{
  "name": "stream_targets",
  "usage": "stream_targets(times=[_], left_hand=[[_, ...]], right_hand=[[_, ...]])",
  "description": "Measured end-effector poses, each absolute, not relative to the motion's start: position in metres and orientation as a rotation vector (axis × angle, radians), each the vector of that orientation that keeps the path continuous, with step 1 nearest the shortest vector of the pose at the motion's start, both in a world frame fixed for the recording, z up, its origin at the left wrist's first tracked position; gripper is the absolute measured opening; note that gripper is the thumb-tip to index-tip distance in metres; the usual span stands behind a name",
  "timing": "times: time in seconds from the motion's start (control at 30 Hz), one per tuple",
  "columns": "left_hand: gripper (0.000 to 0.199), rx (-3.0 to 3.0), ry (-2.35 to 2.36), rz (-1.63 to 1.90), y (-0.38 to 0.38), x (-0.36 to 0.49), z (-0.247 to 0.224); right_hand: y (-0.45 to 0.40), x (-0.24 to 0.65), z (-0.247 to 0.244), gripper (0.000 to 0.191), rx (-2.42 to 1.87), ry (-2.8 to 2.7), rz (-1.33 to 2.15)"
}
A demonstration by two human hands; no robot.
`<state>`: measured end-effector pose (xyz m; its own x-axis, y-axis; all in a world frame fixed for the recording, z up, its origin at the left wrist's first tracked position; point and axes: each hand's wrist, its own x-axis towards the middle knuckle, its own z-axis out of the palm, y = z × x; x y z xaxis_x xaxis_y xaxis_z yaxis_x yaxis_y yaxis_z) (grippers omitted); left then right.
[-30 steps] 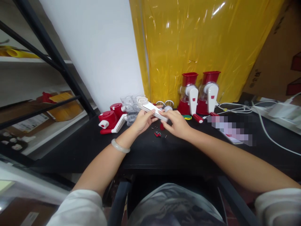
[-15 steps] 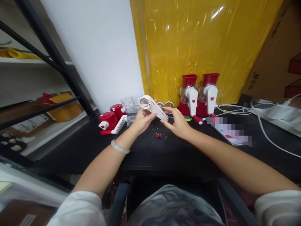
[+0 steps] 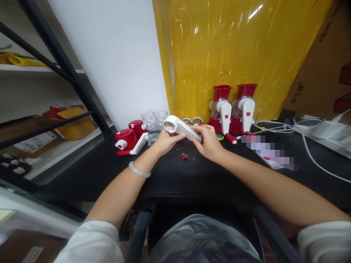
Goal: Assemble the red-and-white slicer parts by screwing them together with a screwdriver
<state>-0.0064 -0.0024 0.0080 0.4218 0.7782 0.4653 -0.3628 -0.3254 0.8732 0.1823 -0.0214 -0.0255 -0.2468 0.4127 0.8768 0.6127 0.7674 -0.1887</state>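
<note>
Above the black table, my left hand grips a white plastic crank arm near its round, hollow end. My right hand is closed around the arm's narrower far end, thumb below and fingers on top. A dark slit runs along the arm's side. Under my hands lie a small red plastic piece and several tiny metal pins or screws. My fingers hide part of the crank arm.
Two red-and-white rotary graters stand at the back right. Red bases, clear plastic parts and a white handle sit at the left. White cables and a partly blurred phone-like object lie to the right.
The crank arm has turned and lowered slightly, moving a little to the right. My right hand has closed further around its far end.
</note>
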Motion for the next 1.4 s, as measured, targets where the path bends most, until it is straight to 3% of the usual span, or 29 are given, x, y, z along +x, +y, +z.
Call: stream_targets(times=[0.63,0.83,1.07,1.23,1.4], left_hand=[[0.042,1.615,0.462,1.289,0.005,-0.008,0.004],[0.045,1.766,0.485,1.356,0.0,-0.008,0.006],[0.037,2.4,0.63,1.249,-0.002,-0.017,0.011],[0.041,2.773,0.668,1.068,-0.004,-0.017,0.015],[0.042,2.774,0.784,0.915,-0.01,-0.017,0.016]], right_hand=[[-0.027,0.181,-0.02,0.033,-0.817,-1.868,-0.188],[-0.025,0.181,-0.022,0.05,-0.765,-1.884,-0.174],[-0.024,0.191,-0.008,0.075,-0.685,-1.886,-0.121],[-0.022,0.191,-0.008,0.07,-0.638,-1.953,-0.102],[-0.018,0.191,-0.013,0.062,-0.687,-1.909,-0.041]])
